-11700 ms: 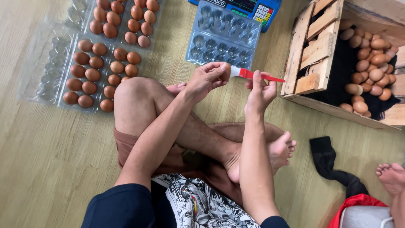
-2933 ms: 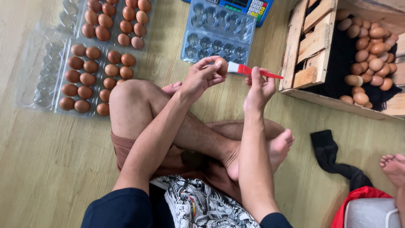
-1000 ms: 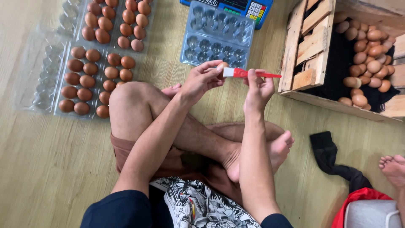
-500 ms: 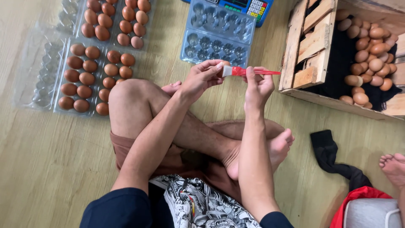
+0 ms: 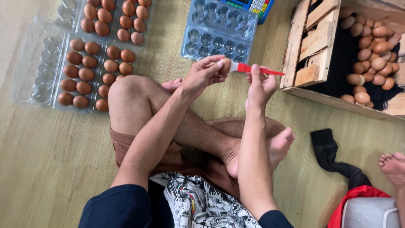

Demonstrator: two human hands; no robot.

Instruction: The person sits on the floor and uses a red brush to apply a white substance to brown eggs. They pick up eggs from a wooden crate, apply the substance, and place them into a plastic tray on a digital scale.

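1. Brown egg (image 5: 225, 66) up at chest height, pinched in the left hand (image 5: 204, 75) with fingers curled round it, so one side stays bare and faces the brush.
2. Right hand (image 5: 259, 84) is closed on the red brush (image 5: 255, 69), handle pointing off to the right and the pale bristles laid against the egg. The two hands sit just beside each other, above the raised knee.
3. Clear egg trays (image 5: 90, 67) lie on the wooden floor (image 5: 42, 147) by the left knee, full of brown eggs, within easy reach of the left arm.
4. Empty blue tray (image 5: 217, 29) sits straight ahead, cups up.
5. Wooden crate (image 5: 314, 46) on the right side, loose eggs heaped inside on dark lining.
6. Another person's bare foot (image 5: 394, 166) shows at the right edge, well apart.
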